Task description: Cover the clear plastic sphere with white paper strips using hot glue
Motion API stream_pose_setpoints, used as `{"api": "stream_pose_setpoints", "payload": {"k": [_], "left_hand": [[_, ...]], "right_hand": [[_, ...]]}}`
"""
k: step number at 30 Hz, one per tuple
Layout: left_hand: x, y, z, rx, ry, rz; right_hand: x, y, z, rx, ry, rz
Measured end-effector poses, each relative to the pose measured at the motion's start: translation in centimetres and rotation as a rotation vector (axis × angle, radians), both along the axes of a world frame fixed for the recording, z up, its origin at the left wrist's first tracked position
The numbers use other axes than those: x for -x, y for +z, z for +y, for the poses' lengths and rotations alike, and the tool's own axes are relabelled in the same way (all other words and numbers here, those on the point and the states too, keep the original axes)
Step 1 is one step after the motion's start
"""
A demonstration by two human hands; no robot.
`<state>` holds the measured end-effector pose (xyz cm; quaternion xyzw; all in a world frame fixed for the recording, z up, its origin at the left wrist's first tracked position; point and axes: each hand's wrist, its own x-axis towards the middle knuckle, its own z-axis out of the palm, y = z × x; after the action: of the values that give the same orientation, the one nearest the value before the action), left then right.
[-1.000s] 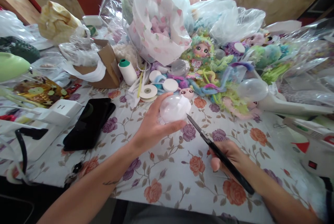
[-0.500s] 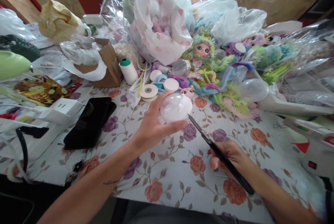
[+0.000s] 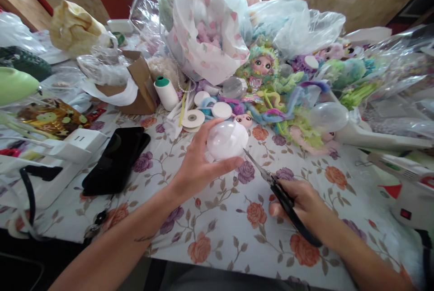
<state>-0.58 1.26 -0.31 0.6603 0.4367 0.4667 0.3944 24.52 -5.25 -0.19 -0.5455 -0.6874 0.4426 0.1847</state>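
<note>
Translucent plastic ball (image 3: 227, 139) sits just above the centre of the view, clasped by the left hand (image 3: 196, 164), thumb beneath and fingers curled over its top. At the ball's 4 o'clock the scissors (image 3: 278, 191) meet its edge with their tips, and the right hand (image 3: 301, 200) is closed round their black handles. The floral tablecloth (image 3: 220, 223) lies below, with dolls (image 3: 261, 67) at 1 o'clock.

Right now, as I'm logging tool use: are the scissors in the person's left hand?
No, the right hand grips the scissors, while the left hand holds a white ball.
</note>
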Motion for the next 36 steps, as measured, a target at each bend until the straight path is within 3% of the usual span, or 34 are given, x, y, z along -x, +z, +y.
{"api": "stream_pose_setpoints", "payload": {"k": [10,15,20,36], "left_hand": [[-0.4,-0.6,-0.5,-0.035,0.164,0.099],[-0.5,-0.5,-0.6,0.009,0.211,0.133],[-0.6,-0.3,-0.6,0.002,0.217,0.171],[-0.5,-0.4,-0.8,-0.040,0.226,0.180]], "right_hand": [[0.9,-0.8,-0.2,-0.432,-0.078,-0.347],[0.9,-1.1,-0.1,-0.544,-0.102,-0.440],[0.8,-1.2,-0.1,-0.593,-0.094,-0.473],[0.9,-0.8,-0.1,-0.483,-0.111,-0.505]]}}
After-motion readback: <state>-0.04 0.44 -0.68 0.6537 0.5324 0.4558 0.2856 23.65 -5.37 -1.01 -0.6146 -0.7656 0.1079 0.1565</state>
